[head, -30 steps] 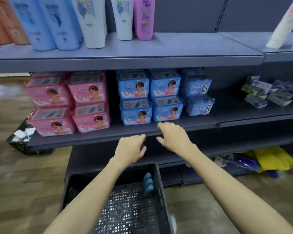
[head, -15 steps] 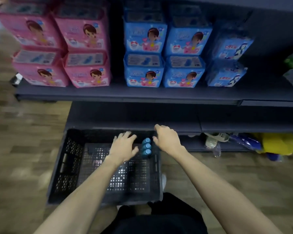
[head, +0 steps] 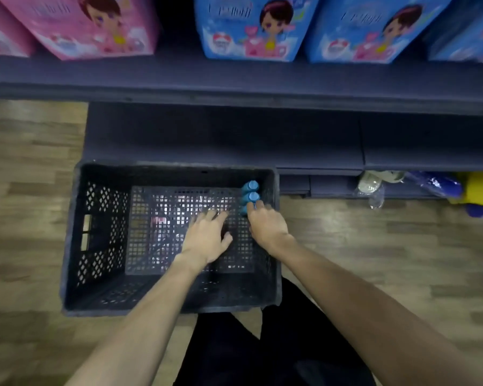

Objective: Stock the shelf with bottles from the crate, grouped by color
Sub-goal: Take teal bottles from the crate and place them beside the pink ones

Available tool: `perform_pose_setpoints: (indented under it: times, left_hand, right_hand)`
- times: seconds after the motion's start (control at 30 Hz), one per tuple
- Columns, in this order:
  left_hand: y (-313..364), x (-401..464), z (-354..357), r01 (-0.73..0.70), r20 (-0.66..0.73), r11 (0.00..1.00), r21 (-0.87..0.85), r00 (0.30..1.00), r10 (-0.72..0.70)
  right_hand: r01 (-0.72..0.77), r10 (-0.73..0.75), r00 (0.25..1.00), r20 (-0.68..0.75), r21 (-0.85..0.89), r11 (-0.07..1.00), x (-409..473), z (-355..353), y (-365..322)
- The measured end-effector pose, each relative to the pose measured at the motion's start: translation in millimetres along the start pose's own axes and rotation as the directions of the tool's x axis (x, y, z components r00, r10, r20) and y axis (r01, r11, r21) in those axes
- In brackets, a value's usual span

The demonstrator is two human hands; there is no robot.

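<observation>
Right grip (head: pixel 265 222) curls over the nearest of three blue bottles (head: pixel 250 196) in the crate's (head: pixel 95 232) far right corner, left (head: pixel 207 236) spread, empty; crowded caps could topple if bumped.

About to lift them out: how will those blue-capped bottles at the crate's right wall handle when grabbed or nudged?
The blue-capped bottles stand upright in a tight row, so nudging one would probably topple its neighbours. Their round caps suggest they would roll once down. The right hand reaches the nearest one; the crate wall should help brace them.
</observation>
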State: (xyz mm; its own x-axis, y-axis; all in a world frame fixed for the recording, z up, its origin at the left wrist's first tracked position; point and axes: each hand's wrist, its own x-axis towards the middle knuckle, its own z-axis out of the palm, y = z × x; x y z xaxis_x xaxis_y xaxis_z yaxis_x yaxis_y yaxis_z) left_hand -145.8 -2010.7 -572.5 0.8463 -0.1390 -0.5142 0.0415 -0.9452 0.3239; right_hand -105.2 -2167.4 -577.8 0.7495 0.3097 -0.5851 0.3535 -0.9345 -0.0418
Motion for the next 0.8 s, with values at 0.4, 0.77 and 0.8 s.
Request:
perform_pose_setpoints:
  times: [0.4, 0.77, 0.8]
  left_hand:
    - [-35, 10, 60, 0.028, 0.029, 0.994, -0.106, 0.999, -0.025]
    - [-53, 21, 89, -0.007, -0.005, 0.998, -0.069, 1.0, 0.006]
    - [-53, 22, 92, -0.014, -0.005, 0.998, -0.061, 1.0, 0.014]
  right_hand:
    - [-0.042, 0.051, 0.995, 0.086, -0.096, 0.994, 58, 32, -4]
    - [-0.085, 0.085, 0.99, 0.111, -0.008, 0.996, 93, 65, -2]
    - [-0.08, 0.082, 0.989, 0.119, -0.022, 0.997, 97, 69, -2]
